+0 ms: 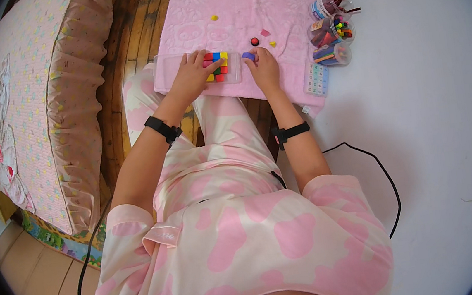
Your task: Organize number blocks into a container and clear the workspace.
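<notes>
My left hand point(192, 75) lies over a clear plastic box point(163, 77), fingers spread, with the thumb reaching across colourful blocks point(224, 63) at the box's right end. Red, yellow, blue and green faces show there; my fingers hide some of them. Just right of the box, my right hand point(265, 70) pinches a small blue-purple block point(248, 56) above the pink cloth point(236, 6). Beyond that hand lie a round dark-red piece point(254, 42), a pink piece point(265, 32) and a yellow piece point(273, 44). Another yellow piece point(214, 17) sits farther off.
Clear jars of pens and pencils point(330, 30) line the cloth's right side by a pale wall point(435, 93). A small card with coloured squares point(316, 80) lies at the near right corner. A bed point(31, 108) stands left, beyond wooden flooring point(133, 27).
</notes>
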Demonstrator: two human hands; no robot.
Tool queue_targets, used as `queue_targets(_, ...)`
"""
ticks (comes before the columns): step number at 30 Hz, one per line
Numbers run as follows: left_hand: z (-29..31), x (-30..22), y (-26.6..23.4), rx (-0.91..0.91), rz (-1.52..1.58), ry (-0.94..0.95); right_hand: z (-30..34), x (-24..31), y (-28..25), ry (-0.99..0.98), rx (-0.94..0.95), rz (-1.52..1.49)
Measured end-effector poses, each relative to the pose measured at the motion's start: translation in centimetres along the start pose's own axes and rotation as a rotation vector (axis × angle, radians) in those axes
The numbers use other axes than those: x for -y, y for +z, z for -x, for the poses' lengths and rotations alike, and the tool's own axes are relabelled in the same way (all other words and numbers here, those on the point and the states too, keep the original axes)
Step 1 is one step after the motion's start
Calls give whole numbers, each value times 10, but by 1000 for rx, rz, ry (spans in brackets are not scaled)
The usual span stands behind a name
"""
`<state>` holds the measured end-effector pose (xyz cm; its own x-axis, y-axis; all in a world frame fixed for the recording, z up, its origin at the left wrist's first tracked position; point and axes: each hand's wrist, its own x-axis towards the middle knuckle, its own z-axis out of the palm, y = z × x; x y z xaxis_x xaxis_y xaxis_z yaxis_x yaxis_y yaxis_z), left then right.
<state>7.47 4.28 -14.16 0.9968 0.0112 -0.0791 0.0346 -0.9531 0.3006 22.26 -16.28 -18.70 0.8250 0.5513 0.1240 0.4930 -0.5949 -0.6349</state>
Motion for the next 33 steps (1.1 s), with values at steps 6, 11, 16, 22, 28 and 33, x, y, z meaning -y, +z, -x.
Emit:
queue_targets(6,0,0,0,22,-13,-10,-24,-4,-8,-115,-451,323)
queue_targets(11,-2,1,2,37,-17,-18,-57,-17,4,-49,-211,44)
queue_targets(16,-1,1,1,7,37,0,-71,-10,8,-88,-18,-49)
queue_targets(22,0,3,4,-14,26,-13,-58,-5,-8,-80,-122,-35)
queue_targets(28,0,3,4,-51,21,-6,-10,16,-21,-134,73,2)
queue_targets(33,-2,2,1,-24,35,2,16,27,-7,-39,14,-123)
